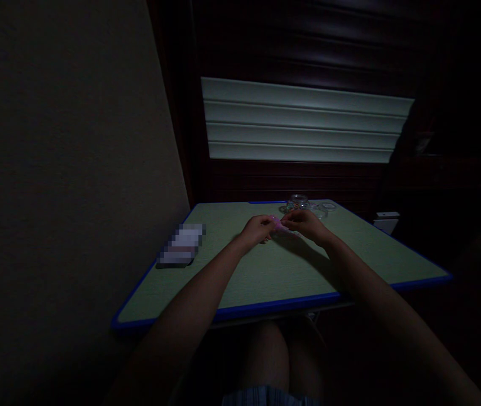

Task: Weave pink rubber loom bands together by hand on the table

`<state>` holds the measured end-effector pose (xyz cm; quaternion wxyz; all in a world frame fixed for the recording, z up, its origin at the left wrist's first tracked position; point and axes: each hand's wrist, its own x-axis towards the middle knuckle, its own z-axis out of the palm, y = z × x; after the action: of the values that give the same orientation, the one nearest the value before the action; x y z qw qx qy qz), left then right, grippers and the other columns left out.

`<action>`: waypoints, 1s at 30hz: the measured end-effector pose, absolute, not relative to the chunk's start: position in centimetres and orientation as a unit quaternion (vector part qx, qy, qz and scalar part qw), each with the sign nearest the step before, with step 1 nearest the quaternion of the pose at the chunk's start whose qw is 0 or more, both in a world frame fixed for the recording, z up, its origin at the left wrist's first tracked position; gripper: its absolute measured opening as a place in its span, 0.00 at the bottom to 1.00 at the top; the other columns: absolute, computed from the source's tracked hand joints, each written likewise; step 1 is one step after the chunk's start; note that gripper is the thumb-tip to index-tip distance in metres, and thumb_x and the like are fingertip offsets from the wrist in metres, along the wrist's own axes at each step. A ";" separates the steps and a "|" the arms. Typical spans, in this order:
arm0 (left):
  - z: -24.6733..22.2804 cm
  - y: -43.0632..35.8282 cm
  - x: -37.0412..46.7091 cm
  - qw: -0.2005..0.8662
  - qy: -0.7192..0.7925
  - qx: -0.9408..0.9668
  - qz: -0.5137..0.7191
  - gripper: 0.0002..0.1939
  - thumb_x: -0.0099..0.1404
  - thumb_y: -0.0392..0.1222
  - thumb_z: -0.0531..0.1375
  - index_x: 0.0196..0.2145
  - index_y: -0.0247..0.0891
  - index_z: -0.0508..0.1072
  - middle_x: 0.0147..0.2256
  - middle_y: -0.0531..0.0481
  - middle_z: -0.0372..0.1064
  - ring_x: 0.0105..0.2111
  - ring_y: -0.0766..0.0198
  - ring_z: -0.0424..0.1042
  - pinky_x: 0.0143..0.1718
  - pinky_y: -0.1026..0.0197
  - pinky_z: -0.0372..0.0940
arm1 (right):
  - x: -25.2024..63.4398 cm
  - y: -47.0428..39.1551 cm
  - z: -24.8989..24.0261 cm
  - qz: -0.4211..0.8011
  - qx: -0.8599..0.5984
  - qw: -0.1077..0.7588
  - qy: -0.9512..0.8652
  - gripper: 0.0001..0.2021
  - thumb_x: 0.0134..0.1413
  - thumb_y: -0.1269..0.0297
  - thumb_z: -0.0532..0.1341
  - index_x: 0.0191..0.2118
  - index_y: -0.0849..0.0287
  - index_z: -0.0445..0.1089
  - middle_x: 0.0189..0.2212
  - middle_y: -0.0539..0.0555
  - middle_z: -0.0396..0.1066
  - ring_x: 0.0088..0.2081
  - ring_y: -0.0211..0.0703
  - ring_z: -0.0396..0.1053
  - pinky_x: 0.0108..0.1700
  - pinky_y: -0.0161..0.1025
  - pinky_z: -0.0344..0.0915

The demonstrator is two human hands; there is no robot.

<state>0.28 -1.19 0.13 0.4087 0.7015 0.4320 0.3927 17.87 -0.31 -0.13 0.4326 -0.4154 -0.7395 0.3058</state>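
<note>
Both hands meet above the far half of the table, around a small pink, shiny, see-through thing (278,223) whose kind I cannot make out in the dim light. My left hand (257,229) pinches its left side between thumb and fingers. From the right, my right hand (307,225) has its fingertips pressed together at the other side of the pink thing. Part of it hangs low near the tabletop. Just behind my right hand stands a clear jar (299,201) with small coloured pieces around its base, partly hidden by the hand.
The light green table (240,287) has a blue rim. A blurred-out flat object (182,246) lies at its left edge. Clear round containers or lids (329,207) lie right of the jar. A wall (96,169) rises at left, and dark panelling (244,183) stands behind.
</note>
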 end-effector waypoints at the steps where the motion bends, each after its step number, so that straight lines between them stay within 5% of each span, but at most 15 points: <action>1: 0.1 -1.1 0.3 0.408 0.433 0.700 0.395 0.07 0.59 0.39 0.54 0.28 0.33 0.67 0.18 0.56 0.60 0.16 0.74 0.60 0.17 0.72 0.55 | 17.9 -0.3 -0.1 0.306 -0.414 0.431 -0.741 0.15 0.40 0.55 0.61 0.27 0.65 0.69 0.22 0.52 0.66 0.24 0.35 0.61 0.26 0.34 0.57; 30: -0.1 -0.8 0.3 0.383 0.437 0.703 0.409 0.05 0.58 0.37 0.54 0.28 0.34 0.66 0.17 0.56 0.60 0.16 0.74 0.60 0.17 0.73 0.54 | 17.8 -0.3 -0.2 0.334 -0.467 0.414 -0.706 0.16 0.48 0.53 0.57 0.28 0.64 0.68 0.25 0.54 0.69 0.21 0.32 0.61 0.23 0.31 0.58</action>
<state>0.32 -0.78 -0.10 0.3831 0.7034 0.4372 0.4091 17.84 -0.33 -0.19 0.4141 -0.4674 -0.7062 0.3338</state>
